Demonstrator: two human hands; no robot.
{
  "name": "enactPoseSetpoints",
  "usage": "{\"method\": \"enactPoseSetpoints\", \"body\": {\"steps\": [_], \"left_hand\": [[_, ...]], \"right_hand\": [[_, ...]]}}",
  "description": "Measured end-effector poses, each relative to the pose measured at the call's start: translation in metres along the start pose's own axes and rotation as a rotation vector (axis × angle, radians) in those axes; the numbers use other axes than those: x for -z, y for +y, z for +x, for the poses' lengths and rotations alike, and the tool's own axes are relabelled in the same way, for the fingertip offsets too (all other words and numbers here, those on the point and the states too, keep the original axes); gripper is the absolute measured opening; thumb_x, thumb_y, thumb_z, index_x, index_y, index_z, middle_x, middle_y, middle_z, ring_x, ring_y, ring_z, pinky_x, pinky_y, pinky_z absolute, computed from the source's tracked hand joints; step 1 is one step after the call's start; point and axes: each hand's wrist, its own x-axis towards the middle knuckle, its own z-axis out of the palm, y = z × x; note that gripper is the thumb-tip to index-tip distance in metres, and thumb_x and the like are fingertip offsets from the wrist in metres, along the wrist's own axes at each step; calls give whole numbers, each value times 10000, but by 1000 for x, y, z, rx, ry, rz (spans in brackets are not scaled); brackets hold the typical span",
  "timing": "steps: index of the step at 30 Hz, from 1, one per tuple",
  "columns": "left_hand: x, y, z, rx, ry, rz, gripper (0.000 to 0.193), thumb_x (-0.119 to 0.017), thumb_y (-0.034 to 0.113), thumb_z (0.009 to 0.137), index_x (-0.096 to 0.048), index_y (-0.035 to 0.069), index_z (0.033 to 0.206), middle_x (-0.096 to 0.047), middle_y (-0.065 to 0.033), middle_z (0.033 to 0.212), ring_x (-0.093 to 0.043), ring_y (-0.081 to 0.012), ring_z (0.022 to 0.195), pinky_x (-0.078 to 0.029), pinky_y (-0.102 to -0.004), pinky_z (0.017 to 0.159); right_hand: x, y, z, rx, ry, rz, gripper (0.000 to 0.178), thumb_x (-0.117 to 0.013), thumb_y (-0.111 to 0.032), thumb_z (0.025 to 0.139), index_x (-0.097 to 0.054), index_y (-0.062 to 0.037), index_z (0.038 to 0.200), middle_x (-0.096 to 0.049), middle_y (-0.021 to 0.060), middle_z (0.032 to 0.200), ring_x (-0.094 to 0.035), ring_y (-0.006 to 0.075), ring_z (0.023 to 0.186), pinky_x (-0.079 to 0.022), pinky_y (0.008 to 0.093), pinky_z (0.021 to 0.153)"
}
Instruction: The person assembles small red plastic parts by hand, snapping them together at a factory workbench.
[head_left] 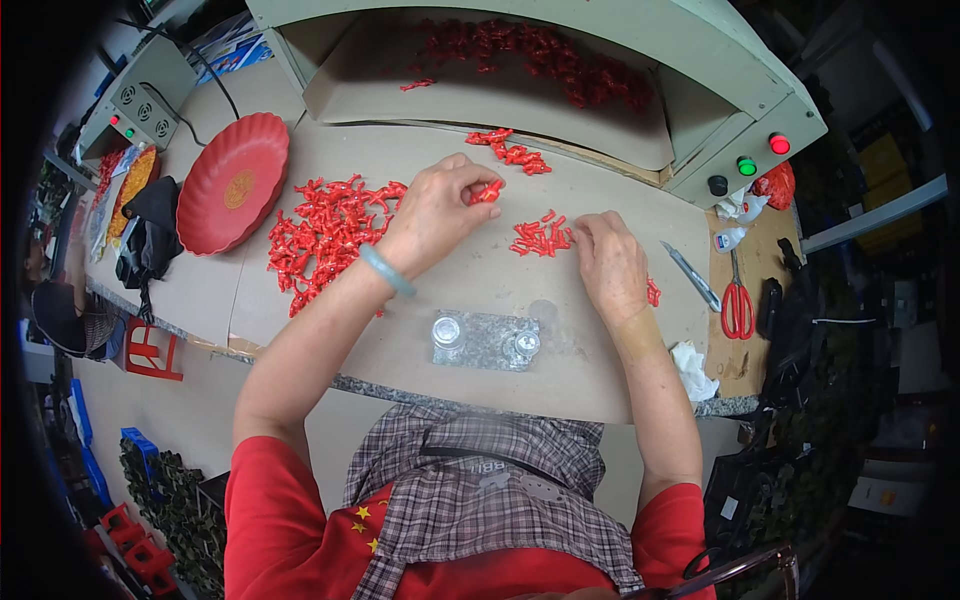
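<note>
My left hand (437,210) is raised over the middle of the bench, thumb and fingers pinched on a small red plastic piece (487,193). To its left spreads a large heap of red plastic figure-like pieces (325,235). My right hand (612,265) is beside a small pile of shorter red parts (538,238), its fingertips drawn together at the pile's right edge. Whatever those fingers may hold is hidden. A few more red bits (653,292) show just right of that hand's wrist.
A pale green hooded machine (735,115) stands at the back, with red pieces (540,55) inside. A scalloped red bowl (225,205) lies left. Near me sits a speckled stone block (485,355) with small clear dishes. A utility knife (690,275) and red-handled scissors (737,308) lie right.
</note>
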Motion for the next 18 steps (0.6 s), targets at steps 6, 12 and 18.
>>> {"method": "enactPoseSetpoints", "body": {"steps": [6, 12, 18], "left_hand": [[24, 20, -58, -71, 131, -51, 301, -811, 68, 741, -713, 21, 1022, -608, -54, 882, -500, -146, 720, -436, -278, 643], [37, 34, -95, -12, 157, -139, 293, -827, 61, 736, -717, 36, 1006, -582, -23, 870, -451, -98, 656, -411, -239, 591], [38, 36, -125, 103, 8, -498, 374, -764, 17, 821, -677, 20, 1184, -614, -47, 934, -592, -92, 791, -516, -234, 696]], "right_hand": [[-6, -1, 6, 83, -39, -39, 91, -691, -132, 855, -677, -57, 905, -637, 116, 934, -665, 341, 815, -533, 448, 719], [9, -5, 3, 19, 12, 203, 73, -648, -34, 862, -661, -6, 929, -663, 143, 923, -655, 301, 738, -526, 380, 686], [35, -25, -40, -133, -181, 565, 151, -655, -12, 896, -696, 8, 1040, -638, 71, 912, -624, 127, 769, -518, 272, 687]]}}
